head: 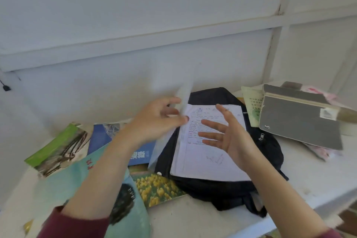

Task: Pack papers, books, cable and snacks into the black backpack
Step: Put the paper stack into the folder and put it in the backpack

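Observation:
The black backpack (268, 150) lies flat on the white table. A stack of handwritten papers (208, 162) lies on top of it. My left hand (156, 120) pinches a blurred loose sheet (183, 98) that stands on edge at the stack's left side. My right hand (228, 131) hovers over the papers with fingers spread, holding nothing. Books lie to the left: a green one (56, 150), a blue one (104, 135), a teal one (63, 183) and one with yellow flowers (156, 187). No cable can be made out.
A grey notebook (297, 121) sits on pale booklets (251, 106) and a pink packet (318, 150) at the right. The white wall rises right behind the table (318, 176). The table's front edge runs along the lower right.

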Available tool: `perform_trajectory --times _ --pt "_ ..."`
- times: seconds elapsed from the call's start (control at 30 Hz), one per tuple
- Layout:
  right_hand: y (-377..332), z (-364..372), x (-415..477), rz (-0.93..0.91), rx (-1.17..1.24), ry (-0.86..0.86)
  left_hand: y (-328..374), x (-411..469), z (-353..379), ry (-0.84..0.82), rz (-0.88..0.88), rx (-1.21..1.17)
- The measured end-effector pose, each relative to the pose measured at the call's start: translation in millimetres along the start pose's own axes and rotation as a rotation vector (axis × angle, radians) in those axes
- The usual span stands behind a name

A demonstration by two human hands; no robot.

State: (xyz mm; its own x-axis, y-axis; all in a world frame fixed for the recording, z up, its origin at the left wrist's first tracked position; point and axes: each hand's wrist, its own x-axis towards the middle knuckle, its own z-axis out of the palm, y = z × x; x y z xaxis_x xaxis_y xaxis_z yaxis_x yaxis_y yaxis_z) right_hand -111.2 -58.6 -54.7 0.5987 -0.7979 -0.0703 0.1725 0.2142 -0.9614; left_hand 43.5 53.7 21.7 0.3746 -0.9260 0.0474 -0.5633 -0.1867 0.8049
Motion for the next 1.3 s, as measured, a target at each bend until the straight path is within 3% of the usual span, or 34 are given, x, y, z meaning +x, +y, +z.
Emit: perform_trajectory --times 0.13,0.27,0.43,0.57,0.8,1.0,1.17,1.3 --pt "2.9 -13.6 -9.2 -0.043 0.109 0.026 -4.3 -3.3 62.8 -0.201 0.108 0.281" --pt "24.0 -29.9 -15.2 0.034 -0.128 0.101 -19.4 -6.2 95.5 -0.32 0.102 0.275" --pt "45.3 -52.0 -14.7 0.105 -0.411 0.294 -51.3 -9.0 89.3 -0.192 0.019 0.19" --pt "43.2 -69.4 -11.2 0.079 -0.583 0.414 -73.8 -12.4 88.2 -0.104 -0.011 0.265" --pt "35.1 -67.7 -5.8 0.084 -0.913 0.337 -100.5 -12.9 100.3 0.02 -0.085 0.336" --pt "27.9 -72.0 0.7 0.163 -0.826 0.347 -102.7 -7.1 90.3 -0.045 -0.231 0.054" --pt "27.4 -78.3 2.6 0.171 -0.703 0.213 -104.6 -1.1 81.0 -0.196 -0.285 -0.138" --pt "30.7 -85.1 1.2 0.176 -0.504 0.172 -106.9 9.3 76.1 -0.176 -0.297 -0.286"
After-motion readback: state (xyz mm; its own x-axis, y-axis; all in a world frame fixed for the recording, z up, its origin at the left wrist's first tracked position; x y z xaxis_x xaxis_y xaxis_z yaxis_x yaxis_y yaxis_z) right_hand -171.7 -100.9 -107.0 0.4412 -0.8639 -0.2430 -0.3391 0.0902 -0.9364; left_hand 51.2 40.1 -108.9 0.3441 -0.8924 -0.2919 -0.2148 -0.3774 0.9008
